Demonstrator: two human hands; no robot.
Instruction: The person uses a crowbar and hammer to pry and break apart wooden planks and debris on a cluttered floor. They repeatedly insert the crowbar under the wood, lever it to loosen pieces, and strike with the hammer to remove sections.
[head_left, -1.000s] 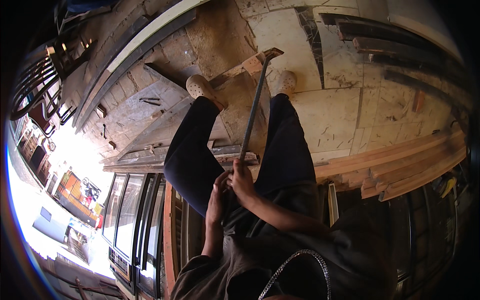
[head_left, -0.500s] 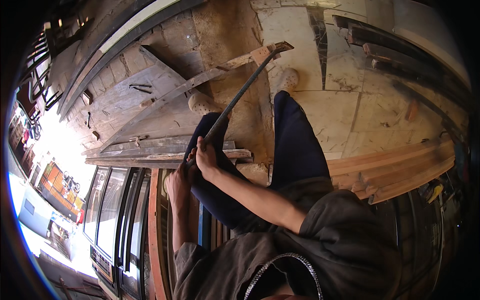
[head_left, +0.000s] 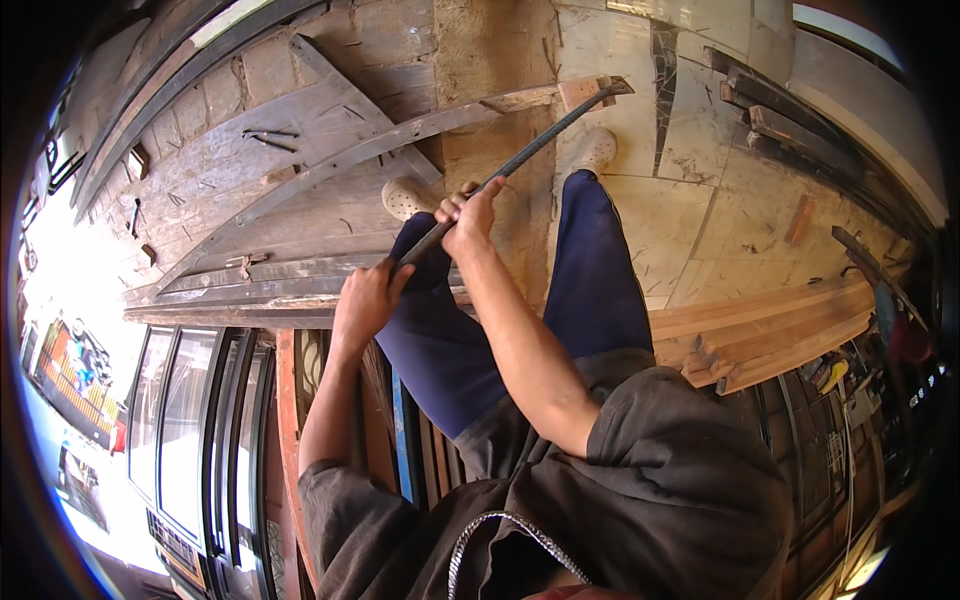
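A long dark crowbar [head_left: 540, 145] slants up from my lap, held in both hands. My left hand [head_left: 365, 300] is closed round its lower end, beside my left thigh. Further up the shaft, above the left knee, my right hand [head_left: 468, 220] wraps round it. The bar's far end is at a small wooden block [head_left: 574, 94] on the end of a long weathered plank [head_left: 400, 135]; I cannot tell how firmly its tip is wedged there. That plank runs away to the lower left across the floor, beyond my left clog [head_left: 406, 198].
Pincers [head_left: 270, 138] lie on a wide board left of the plank. Dark timbers [head_left: 800, 130] are stacked at the far right, pale new planks [head_left: 780, 335] nearer on the right. Glazed frames [head_left: 185, 420] stand at lower left. Loose nails are scattered over the floor.
My hands have spread apart along the crowbar, the right one sliding up the shaft. The view has shifted, so the bar and plank end appear further right.
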